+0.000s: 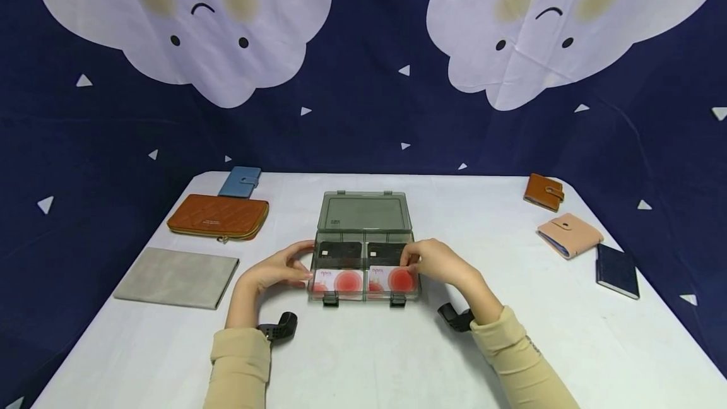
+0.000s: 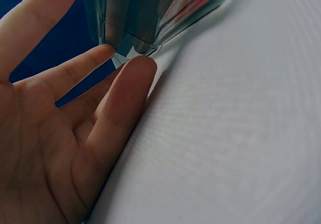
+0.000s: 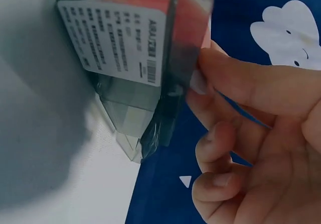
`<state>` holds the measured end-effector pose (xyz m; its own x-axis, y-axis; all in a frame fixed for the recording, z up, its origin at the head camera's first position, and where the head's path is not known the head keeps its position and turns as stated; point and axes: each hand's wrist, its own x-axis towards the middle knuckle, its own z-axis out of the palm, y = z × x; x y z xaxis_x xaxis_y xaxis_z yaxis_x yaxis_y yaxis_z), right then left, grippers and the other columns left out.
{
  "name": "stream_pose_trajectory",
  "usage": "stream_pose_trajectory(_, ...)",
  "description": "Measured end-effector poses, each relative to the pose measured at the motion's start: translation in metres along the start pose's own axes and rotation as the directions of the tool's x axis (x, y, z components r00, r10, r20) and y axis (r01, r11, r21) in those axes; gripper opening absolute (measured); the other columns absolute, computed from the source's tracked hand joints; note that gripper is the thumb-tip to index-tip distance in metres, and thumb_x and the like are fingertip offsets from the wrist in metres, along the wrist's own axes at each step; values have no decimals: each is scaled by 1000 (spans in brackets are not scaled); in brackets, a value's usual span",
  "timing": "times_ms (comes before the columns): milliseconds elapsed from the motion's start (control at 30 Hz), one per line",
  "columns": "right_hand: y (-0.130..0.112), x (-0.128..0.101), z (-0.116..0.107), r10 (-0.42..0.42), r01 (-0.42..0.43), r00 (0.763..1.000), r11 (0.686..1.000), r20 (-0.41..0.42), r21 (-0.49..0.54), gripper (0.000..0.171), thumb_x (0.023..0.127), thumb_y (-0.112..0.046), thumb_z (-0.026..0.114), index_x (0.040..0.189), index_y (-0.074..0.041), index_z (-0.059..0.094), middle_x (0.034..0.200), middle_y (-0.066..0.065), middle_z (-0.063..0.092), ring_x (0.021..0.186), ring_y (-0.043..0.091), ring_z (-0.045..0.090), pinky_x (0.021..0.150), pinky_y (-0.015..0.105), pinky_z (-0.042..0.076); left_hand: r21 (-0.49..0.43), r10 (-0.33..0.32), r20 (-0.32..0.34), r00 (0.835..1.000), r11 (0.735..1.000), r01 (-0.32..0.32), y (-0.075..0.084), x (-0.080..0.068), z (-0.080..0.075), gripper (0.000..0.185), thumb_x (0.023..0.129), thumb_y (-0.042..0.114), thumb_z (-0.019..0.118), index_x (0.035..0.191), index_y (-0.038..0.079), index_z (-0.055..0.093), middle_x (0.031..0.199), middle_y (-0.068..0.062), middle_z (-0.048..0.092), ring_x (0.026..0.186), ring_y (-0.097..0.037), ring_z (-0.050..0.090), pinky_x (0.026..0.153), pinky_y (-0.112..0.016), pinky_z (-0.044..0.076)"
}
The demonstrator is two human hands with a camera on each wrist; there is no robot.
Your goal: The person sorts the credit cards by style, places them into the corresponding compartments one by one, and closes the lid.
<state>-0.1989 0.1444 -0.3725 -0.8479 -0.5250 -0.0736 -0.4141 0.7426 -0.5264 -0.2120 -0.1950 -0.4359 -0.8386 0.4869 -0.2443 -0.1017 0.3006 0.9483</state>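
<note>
Head view: both hands flank card box; rt wrist cam shows label (unseen overhead), fingers pinching; left fingertips touch, straight.

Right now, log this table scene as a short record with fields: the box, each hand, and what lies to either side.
box: clear grey case, lid open, cards inside
left hand: fingertips touch the case's left end
right hand: fingers on the case's right end
left side: brown zip wallet, blue wallet, grey pouch
right side: tan wallet, pink wallet, dark notebook

Right hand fingers touching clear box, white label
</note>
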Motion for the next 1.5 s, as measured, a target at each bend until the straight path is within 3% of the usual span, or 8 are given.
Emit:
stream_pose_trajectory(567,11,5,-4,-44,44,999,999,-20,-11,13,83,-3,64,94,-6,69,84,2,64,73,13,54,66,30,44,-12,3,9,1000,1000,-3,0,0,0,85,80,11,72,145,-1,19,85,-3,61,74,-11,57,66,-25,48)
stream_pose_trajectory(833,53,38,-20,181,-156,975,969,-126,189,41,93,-19,53,127,4,46,104,23,59,91,31,57,75,43,45,-6,-2,-11,1000,1000,1,2,0,1,84,78,11,73,145,2,22,117,-18,53,76,-12,54,65,-25,46)
stream_pose_trajectory(967,80,70,-10,255,-245,966,867,35,435,59,96,-28,47,141,3,25,107,22,54,87,25,56,75,38,47,-12,-1,-13,1000,1000,1,1,0,1,84,78,10,72,145,2,22,136,-23,38,78,-12,55,66,-26,46)
stream_pose_trajectory(1100,135,114,10,209,-242,968,606,142,758,77,91,-39,56,146,-4,16,93,9,53,74,13,53,71,32,48,-12,1,-11,1000,1000,-1,1,0,1,84,78,10,73,145,1,23,142,-23,32,77,-12,54,66,-25,45)
stream_pose_trajectory(1200,135,124,8,244,-248,957,400,158,883,73,91,-38,55,145,-5,18,94,6,56,78,12,57,86,35,47,-14,7,-9,1000,1000,-7,1,1,2,84,78,10,73,145,1,23,141,-24,32,76,-11,54,65,-25,45)
stream_pose_trajectory(1267,114,116,-2,266,-228,954,339,139,913,66,95,-34,49,145,-4,17,101,7,58,88,13,57,97,37,39,-16,16,-6,1000,1000,-16,1,1,2,84,78,10,73,144,-1,22,140,-26,32,77,-11,55,66,-25,45)
stream_pose_trajectory(1367,72,94,-23,262,-142,963,321,57,936,59,99,-25,37,146,0,11,105,5,58,98,13,56,102,36,33,-21,17,-4,1000,1000,-17,1,0,2,84,78,9,72,144,-1,22,136,-26,38,77,-11,56,66,-26,46)
stream_pose_trajectory(1500,47,75,-32,149,76,978,396,-146,915,51,98,-12,37,143,4,19,106,-2,56,99,10,55,94,31,37,-15,7,-14,1000,1000,-7,2,-1,1,85,78,9,72,144,-1,21,124,-24,48,76,-12,55,66,-27,46)
